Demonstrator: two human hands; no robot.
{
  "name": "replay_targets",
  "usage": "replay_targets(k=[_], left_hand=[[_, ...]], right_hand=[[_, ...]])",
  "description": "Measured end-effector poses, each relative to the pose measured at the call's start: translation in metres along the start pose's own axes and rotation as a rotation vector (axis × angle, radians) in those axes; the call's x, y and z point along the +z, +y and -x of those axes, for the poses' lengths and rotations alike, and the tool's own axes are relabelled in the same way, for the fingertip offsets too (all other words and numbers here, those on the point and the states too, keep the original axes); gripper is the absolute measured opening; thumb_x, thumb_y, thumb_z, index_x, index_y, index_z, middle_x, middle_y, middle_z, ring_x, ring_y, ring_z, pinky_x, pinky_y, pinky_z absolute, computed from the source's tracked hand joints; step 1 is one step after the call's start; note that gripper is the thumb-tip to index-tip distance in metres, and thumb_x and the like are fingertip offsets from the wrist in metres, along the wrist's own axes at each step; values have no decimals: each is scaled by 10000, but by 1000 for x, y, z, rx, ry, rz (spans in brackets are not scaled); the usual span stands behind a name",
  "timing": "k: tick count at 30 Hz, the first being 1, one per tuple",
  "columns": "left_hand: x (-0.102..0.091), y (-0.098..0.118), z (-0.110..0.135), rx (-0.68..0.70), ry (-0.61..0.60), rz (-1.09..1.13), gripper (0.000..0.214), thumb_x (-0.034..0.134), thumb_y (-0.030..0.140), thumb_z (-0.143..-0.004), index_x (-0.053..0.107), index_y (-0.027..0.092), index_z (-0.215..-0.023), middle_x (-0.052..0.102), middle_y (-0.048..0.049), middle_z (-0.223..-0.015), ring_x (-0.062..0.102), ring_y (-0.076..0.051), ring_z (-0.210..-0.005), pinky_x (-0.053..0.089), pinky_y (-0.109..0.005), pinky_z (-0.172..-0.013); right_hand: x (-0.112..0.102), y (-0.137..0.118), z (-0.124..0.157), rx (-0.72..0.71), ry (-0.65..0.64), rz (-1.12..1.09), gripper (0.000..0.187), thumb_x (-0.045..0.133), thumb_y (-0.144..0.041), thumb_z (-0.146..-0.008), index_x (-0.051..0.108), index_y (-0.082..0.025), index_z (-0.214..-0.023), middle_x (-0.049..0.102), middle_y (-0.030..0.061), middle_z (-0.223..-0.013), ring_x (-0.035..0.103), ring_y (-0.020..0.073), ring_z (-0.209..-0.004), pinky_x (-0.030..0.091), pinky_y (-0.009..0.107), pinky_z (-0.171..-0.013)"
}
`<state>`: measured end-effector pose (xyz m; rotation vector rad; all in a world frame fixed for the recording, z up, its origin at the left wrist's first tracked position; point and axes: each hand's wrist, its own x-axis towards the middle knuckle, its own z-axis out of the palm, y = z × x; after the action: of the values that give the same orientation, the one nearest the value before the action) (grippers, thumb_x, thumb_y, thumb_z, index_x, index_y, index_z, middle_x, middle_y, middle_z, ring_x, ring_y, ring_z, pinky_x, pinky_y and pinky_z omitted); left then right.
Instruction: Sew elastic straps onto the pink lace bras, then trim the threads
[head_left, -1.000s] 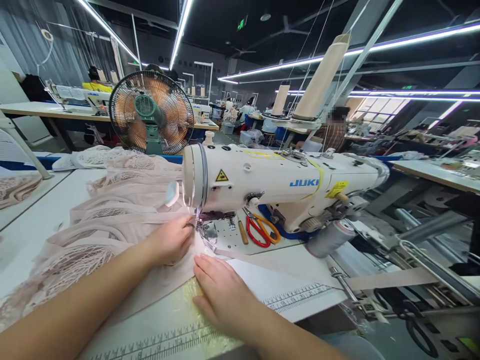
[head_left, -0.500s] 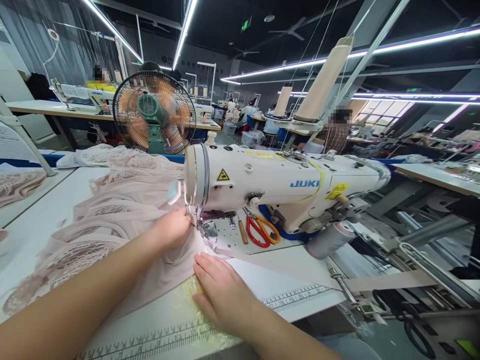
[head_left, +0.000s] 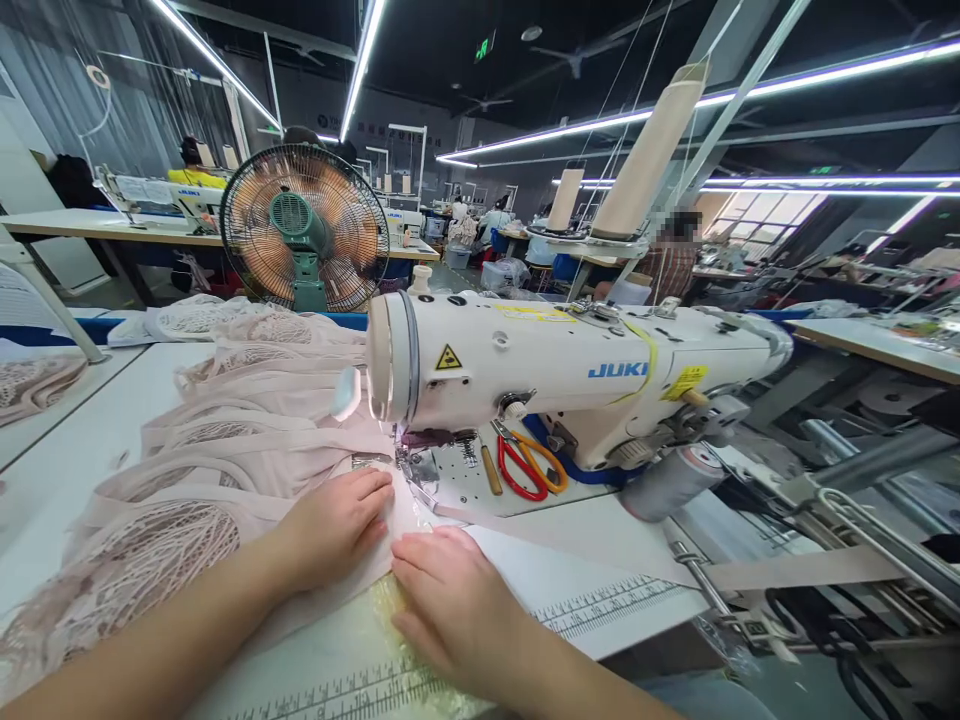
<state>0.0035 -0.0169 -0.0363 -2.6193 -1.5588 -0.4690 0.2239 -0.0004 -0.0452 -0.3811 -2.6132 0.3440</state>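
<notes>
A white JUKI sewing machine (head_left: 555,375) stands on the table, its needle and presser foot (head_left: 411,462) just beyond my fingers. Pale pink lace and mesh fabric (head_left: 225,440) is heaped to the left and runs under the foot. My left hand (head_left: 334,525) lies flat on the fabric with fingers stretched toward the foot. My right hand (head_left: 450,595) rests palm down beside it, fingers together, on the fabric edge and the white sheet printed with ruler marks (head_left: 570,600). Neither hand grips anything.
Red and orange scissors (head_left: 529,465) and a wooden-handled tool (head_left: 491,470) lie on the machine bed. A standing fan (head_left: 304,230) is behind the fabric. Tall thread cones (head_left: 645,150) rise behind the machine. Other people work at distant tables.
My left hand has pulled back from the presser foot and flattened onto the fabric nearer me. My right hand has stayed almost in place.
</notes>
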Motion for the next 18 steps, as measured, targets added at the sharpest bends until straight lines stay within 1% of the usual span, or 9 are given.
replay_targets(k=[3,6,9,12,18], left_hand=[[0,-1,-4,18,8,17,287,436,203,-857,608,145,-1079,636,-139,-1189,591,-258,-1080,521,-402,-887],[1,-2,-7,0,4,-19,304,444,228,-859,598,133,-1103,614,-153,-1238,578,-286,-1100,508,-442,-904],[-3,-1,-11,-17,-41,-33,316,472,255,-855,600,130,-1116,631,-155,-1203,582,-303,-1089,512,-460,-891],[-5,1,-14,-25,-77,-31,313,507,269,-839,616,135,-1100,637,-159,-1190,590,-318,-1071,523,-470,-860],[5,1,-13,-61,-42,-52,360,479,248,-865,593,139,-1189,593,-171,-1287,550,-312,-1164,489,-484,-942]], right_hand=[[-2,0,-1,-5,-9,-13,261,418,-274,-892,587,-165,-1060,671,97,-1018,606,228,-952,453,402,-907],[-3,0,-2,26,25,-18,264,422,-267,-893,578,-157,-1075,657,108,-1075,592,228,-987,429,404,-945],[-2,1,-2,22,47,-34,265,432,-269,-896,576,-149,-1083,646,105,-1117,574,234,-1044,406,407,-971],[-1,3,0,16,40,-51,260,448,-271,-896,576,-158,-1093,650,85,-1122,576,232,-1049,390,410,-984],[1,5,2,71,76,15,284,453,-246,-895,568,-155,-1138,649,85,-1169,552,236,-1137,376,414,-1032]])
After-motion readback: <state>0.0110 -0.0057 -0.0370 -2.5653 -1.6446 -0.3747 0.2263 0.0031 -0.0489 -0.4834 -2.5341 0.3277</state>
